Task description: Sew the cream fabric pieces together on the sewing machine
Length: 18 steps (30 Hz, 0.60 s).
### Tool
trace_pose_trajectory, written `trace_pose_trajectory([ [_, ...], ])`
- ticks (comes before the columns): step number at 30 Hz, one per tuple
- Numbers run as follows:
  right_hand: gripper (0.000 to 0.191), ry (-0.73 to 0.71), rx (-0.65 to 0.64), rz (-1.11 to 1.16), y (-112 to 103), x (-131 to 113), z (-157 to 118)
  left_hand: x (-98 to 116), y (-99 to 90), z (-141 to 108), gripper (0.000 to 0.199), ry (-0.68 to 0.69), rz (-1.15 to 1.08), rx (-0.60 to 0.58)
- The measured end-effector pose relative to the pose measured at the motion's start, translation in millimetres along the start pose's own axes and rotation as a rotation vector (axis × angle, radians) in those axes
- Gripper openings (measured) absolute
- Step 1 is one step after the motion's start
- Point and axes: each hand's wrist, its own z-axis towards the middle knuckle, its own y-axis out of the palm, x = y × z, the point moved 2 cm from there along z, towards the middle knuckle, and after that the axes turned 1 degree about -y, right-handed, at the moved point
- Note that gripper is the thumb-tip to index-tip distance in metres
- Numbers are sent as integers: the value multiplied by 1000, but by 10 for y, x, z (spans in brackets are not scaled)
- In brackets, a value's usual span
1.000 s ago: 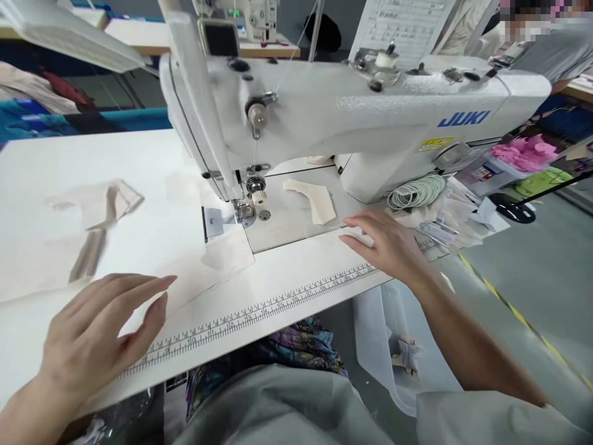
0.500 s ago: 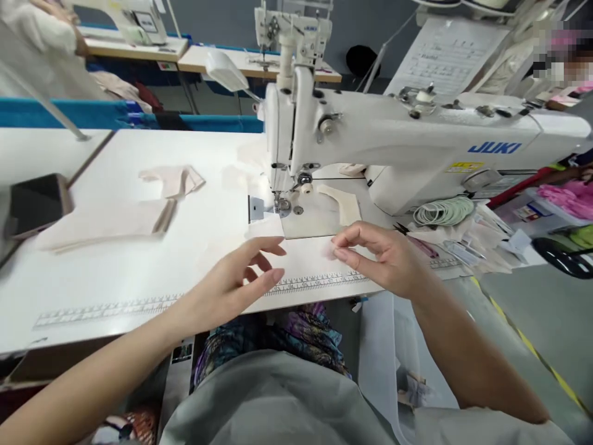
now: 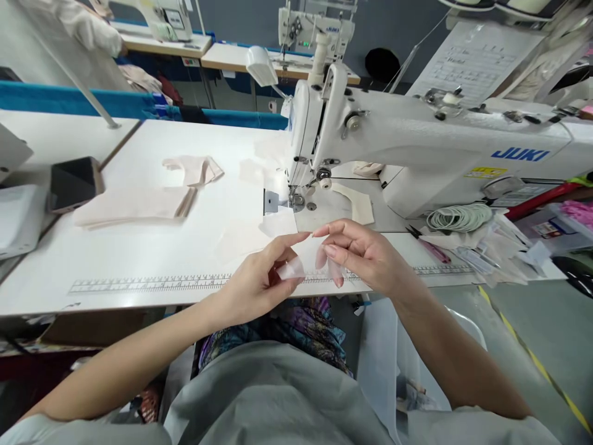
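Pinching | left grip (image 3: 262, 278): pale scrap (image 3: 291, 269) between thumb and fingers | right grip (image 3: 368, 254): unclear

Sewing machine (image 3: 426, 139): smooth, glossy casing. Tabletop (image 3: 139, 250): smooth, faintly glossy. Folded pieces (image 3: 132, 207): matt cloth. Handheld strip (image 3: 291, 269): thin, translucent, material indeterminate. Bin (image 3: 377, 358): translucent plastic.
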Motion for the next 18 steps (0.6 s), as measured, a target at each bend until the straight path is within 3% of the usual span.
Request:
trace_pose_trajectory([
  [5,27,126,-1,148,81,189,50,-9,-46,-104,20,151,202,104],
  [9,28,167,-88,171,168,281,58,31,-172,-84,17,120,292,193],
  [13,39,111,-44,-93,171,246,51,97,-332,-24,19,18,260,227],
  [18,32,-61,38,-298,193,129,51,124,-440,61,28,-201,60,77],
])
